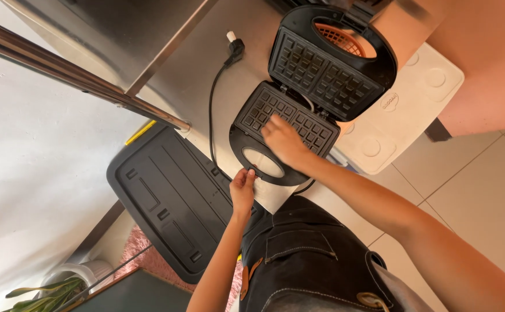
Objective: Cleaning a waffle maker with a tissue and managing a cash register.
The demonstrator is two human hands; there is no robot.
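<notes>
While the waffle maker sits hinged open at upper centre of the frame, the right hand presses flat, fingers spread, on its lower grid plate. The left hand pinches the front handle rim, seemingly to steady it; the unplugged cord trails left.

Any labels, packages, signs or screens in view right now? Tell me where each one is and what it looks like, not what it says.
Logo mark: small embossed oval on the white board right of the waffle maker, same white as the board.
Yellow strip: thin sticker-like band on the upper edge of the black tray, left of the waffle maker.
No packages, signs or screens visible.
</notes>
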